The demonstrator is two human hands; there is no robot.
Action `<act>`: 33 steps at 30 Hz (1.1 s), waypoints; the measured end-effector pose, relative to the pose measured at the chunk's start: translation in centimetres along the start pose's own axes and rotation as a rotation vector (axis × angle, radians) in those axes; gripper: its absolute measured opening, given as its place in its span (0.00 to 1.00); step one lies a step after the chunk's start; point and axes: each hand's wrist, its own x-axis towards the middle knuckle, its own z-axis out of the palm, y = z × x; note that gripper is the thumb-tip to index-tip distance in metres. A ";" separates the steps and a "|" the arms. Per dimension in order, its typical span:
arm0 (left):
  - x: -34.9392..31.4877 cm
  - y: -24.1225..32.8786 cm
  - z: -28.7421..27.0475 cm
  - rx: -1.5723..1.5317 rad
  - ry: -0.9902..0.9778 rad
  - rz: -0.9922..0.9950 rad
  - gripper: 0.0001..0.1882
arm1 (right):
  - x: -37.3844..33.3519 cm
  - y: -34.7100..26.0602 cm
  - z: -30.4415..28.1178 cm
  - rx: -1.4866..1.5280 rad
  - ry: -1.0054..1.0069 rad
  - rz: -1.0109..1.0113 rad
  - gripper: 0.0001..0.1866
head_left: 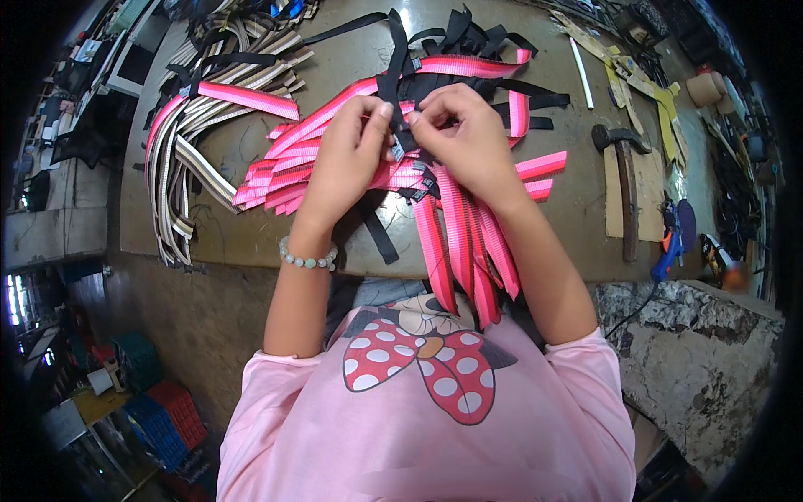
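Note:
My left hand (353,151) and my right hand (467,138) meet over a heap of webbing at the middle of the table. Between them runs a black webbing strap (391,90) with a small printed label near its lower end. Thumb and fingers of each hand are closed in a pinch at the strap's edges; the exact grip is partly hidden. Under and around my hands lie several pink and red striped straps (280,171) with black ends. More pink striped straps (456,238) hang over the table's front edge toward my lap.
Beige and black striped straps (196,159) are bundled at the left. To the right, a hammer (625,188) lies on a cardboard piece (648,205), beside a blue and orange corded tool (669,243). Farther back are a white stick (580,74), yellow strips (665,105) and a tape roll (707,89).

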 end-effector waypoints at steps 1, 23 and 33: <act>-0.2 -0.1 -0.5 0.064 0.153 -0.070 0.14 | 0.2 0.0 -0.2 0.035 -0.006 0.021 0.09; -2.6 6.4 -1.5 0.142 -0.076 -0.075 0.16 | 2.0 -0.6 -6.5 0.827 0.213 0.191 0.12; -2.3 2.5 0.1 -0.183 0.040 -0.287 0.11 | 0.0 -1.1 -0.4 0.197 -0.086 0.207 0.11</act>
